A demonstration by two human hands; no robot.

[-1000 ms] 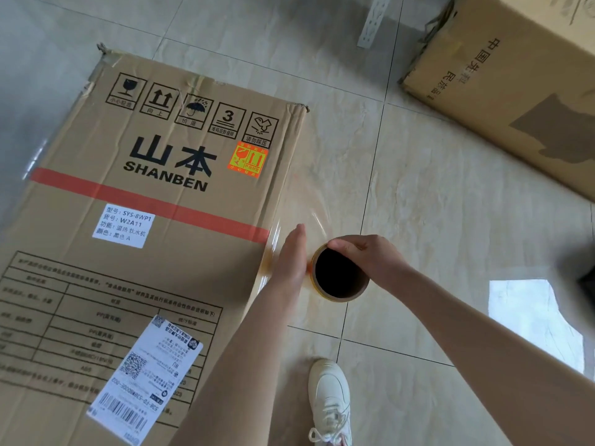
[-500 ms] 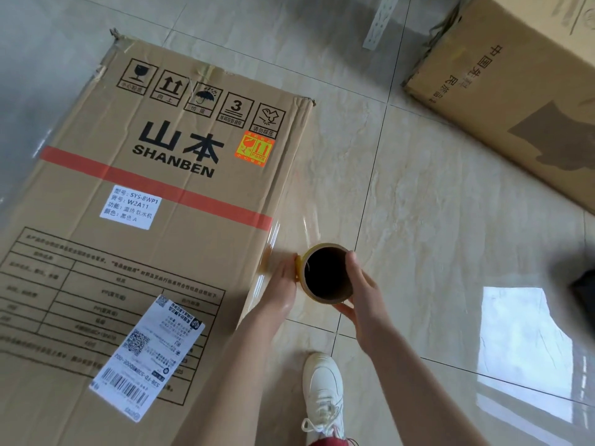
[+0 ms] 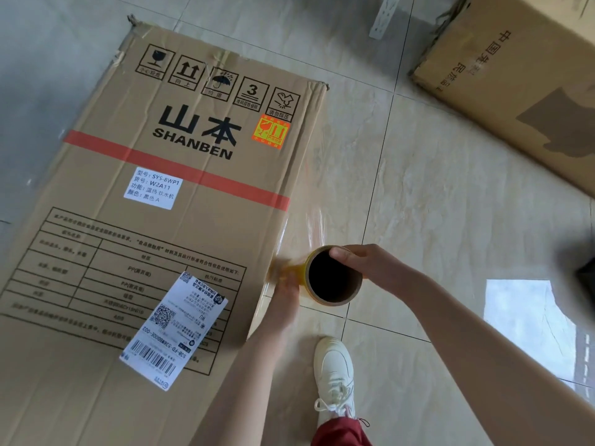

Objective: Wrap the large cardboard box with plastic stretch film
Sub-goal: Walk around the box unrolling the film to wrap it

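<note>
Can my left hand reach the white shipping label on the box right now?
Probably yes: the left hand is at the box edge, the shipping label lies nearby on its top, nothing between.

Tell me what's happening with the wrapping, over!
Right hand grips rim of film roll. Left hand blurred beside roll, grip unclear. Film stretched onto large box. White shoe below roll.

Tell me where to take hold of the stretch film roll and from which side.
Take the stretch film roll by the rim of its hollow core, from the right, away from the large cardboard box. The open end faces up, so fingers can hook over the rim, as the right hand does. Film leaves leftward; keep that side free.
</note>
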